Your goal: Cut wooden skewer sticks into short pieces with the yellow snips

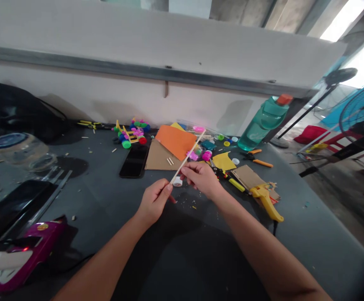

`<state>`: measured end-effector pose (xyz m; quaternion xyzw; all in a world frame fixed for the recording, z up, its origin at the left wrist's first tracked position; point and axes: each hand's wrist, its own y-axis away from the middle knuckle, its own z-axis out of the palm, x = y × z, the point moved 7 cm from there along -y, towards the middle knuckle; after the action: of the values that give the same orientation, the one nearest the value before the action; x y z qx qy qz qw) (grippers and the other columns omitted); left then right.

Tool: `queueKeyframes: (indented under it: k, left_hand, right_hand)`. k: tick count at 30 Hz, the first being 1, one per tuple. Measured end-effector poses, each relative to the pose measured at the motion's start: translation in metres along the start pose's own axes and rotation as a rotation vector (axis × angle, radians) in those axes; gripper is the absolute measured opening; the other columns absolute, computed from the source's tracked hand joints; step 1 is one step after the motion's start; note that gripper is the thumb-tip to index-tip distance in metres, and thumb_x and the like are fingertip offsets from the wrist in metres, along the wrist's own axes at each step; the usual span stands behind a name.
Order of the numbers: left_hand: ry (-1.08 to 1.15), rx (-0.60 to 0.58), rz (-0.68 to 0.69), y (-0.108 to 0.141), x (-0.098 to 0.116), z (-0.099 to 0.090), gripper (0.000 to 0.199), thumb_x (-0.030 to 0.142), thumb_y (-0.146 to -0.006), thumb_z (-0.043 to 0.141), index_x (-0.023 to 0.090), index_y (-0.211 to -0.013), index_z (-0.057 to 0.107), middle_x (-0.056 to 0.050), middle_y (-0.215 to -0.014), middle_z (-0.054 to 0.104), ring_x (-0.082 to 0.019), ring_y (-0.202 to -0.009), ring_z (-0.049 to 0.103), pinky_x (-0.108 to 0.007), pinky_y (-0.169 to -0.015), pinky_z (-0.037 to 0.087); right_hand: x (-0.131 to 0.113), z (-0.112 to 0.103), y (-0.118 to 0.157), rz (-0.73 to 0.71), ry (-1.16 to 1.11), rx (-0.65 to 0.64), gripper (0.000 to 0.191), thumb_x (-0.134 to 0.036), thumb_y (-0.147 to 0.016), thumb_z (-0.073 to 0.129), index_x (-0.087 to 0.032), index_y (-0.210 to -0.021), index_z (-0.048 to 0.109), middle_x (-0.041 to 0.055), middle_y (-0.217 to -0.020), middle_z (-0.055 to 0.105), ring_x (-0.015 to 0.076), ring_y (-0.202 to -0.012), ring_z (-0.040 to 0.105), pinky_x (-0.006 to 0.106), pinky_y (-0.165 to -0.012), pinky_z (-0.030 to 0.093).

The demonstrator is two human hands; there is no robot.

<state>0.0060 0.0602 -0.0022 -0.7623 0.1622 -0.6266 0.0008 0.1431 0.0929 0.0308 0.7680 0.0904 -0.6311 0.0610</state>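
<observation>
A thin pale wooden stick (197, 141) slants up and to the right over the table. My left hand (154, 200) pinches its lower end between thumb and fingers. Further up the stick, my right hand (202, 179) has its fingers curled and closed against it, with the fingertips partly hidden. Just behind the hands sits a small white cap (178, 182). Beyond them lie a cardboard piece (157, 156) with short stick bits on it and an orange sheet (175, 140). Small scraps dot the dark tabletop below my hands.
A black phone (134, 161) lies left of the cardboard, with colourful bottle-cap models (130, 136) behind. On the right are a yellow glue gun (267, 202), orange-handled pliers (262, 162) and a teal bottle (262, 125). A clear jar (20, 152) and a magenta device (40, 246) occupy the left.
</observation>
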Motion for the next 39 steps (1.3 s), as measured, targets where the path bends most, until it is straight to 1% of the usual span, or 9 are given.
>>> queueKeyframes:
  k: [3,8,11,13,17,22,29,34,39]
  left_hand:
    - [0.183,0.021,-0.052,-0.002,-0.007,0.0,0.029,0.031,-0.086,0.046,0.017,-0.061,0.045,0.005,-0.059,0.04,-0.009,-0.053,0.053,-0.023,-0.053,0.043]
    - [0.331,0.055,-0.085,-0.003,-0.012,-0.002,0.03,0.032,-0.085,0.048,0.016,-0.059,0.047,0.004,-0.06,0.04,-0.01,-0.053,0.053,-0.024,-0.055,0.047]
    - [0.318,0.056,-0.075,-0.004,-0.01,-0.004,0.029,0.032,-0.085,0.049,0.016,-0.06,0.048,0.004,-0.06,0.04,-0.01,-0.054,0.055,-0.025,-0.056,0.047]
    - [0.314,0.049,-0.071,-0.004,-0.008,-0.003,0.03,0.032,-0.085,0.048,0.016,-0.061,0.047,0.004,-0.06,0.04,-0.01,-0.054,0.055,-0.025,-0.056,0.047]
    - [0.29,0.048,-0.068,-0.004,-0.007,-0.002,0.031,0.033,-0.086,0.047,0.016,-0.061,0.047,0.005,-0.059,0.041,-0.01,-0.056,0.055,-0.025,-0.058,0.047]
    - [0.308,0.002,-0.065,-0.002,-0.004,0.004,0.032,0.033,-0.086,0.048,0.015,-0.06,0.045,0.005,-0.061,0.04,-0.011,-0.057,0.057,-0.025,-0.057,0.045]
    - [0.422,-0.033,-0.077,0.0,-0.003,0.007,0.03,0.031,-0.083,0.051,0.015,-0.058,0.046,0.004,-0.06,0.041,-0.01,-0.056,0.054,-0.025,-0.058,0.046]
    - [0.533,-0.02,-0.116,-0.002,-0.002,0.006,0.032,0.029,-0.082,0.052,0.015,-0.053,0.044,0.003,-0.058,0.04,-0.009,-0.054,0.049,-0.025,-0.057,0.047]
    - [0.614,0.035,-0.152,-0.004,-0.001,0.0,0.034,0.025,-0.081,0.05,0.015,-0.049,0.042,0.003,-0.054,0.037,-0.008,-0.052,0.042,-0.023,-0.054,0.045]
  right_hand:
    - [-0.018,-0.031,0.001,-0.06,0.094,0.152,0.021,-0.034,-0.078,0.053,-0.018,-0.079,0.065,0.0002,-0.064,0.06,0.0062,-0.045,0.043,0.019,-0.04,0.031]
    - [-0.05,-0.114,0.016,-0.141,0.206,0.415,0.028,-0.039,-0.078,0.052,-0.015,-0.084,0.065,0.0025,-0.065,0.059,0.0074,-0.046,0.042,0.02,-0.04,0.028]
    - [-0.048,-0.152,0.029,-0.061,0.534,0.472,0.029,-0.04,-0.078,0.05,-0.015,-0.08,0.066,0.0033,-0.065,0.061,0.0097,-0.049,0.046,0.023,-0.045,0.032]
    - [-0.033,-0.162,0.039,0.051,0.842,0.43,0.026,-0.038,-0.077,0.05,-0.017,-0.074,0.066,0.0025,-0.064,0.062,0.0129,-0.055,0.051,0.025,-0.053,0.036]
    - [0.013,-0.149,0.063,0.205,1.195,0.283,0.034,-0.046,-0.079,0.047,-0.018,-0.091,0.064,0.0077,-0.086,0.065,0.0216,-0.076,0.058,0.03,-0.064,0.04]
    - [0.049,-0.114,0.071,0.248,1.352,0.18,0.076,-0.062,-0.072,0.051,-0.009,-0.125,0.044,0.0218,-0.116,0.053,0.0355,-0.107,0.048,0.041,-0.083,0.037]
    - [0.063,-0.108,0.06,0.436,1.279,0.282,0.076,-0.045,-0.062,0.062,-0.008,-0.125,0.039,0.0225,-0.113,0.053,0.0379,-0.106,0.048,0.043,-0.083,0.036]
    - [0.046,-0.116,0.083,0.434,0.953,0.357,0.065,-0.036,-0.061,0.056,-0.009,-0.12,0.044,0.0199,-0.114,0.053,0.0341,-0.107,0.048,0.04,-0.085,0.038]
    - [0.034,-0.072,0.116,0.438,0.084,0.016,0.042,-0.032,-0.063,0.049,-0.018,-0.103,0.048,0.0053,-0.089,0.055,0.0175,-0.072,0.055,0.03,-0.062,0.046]
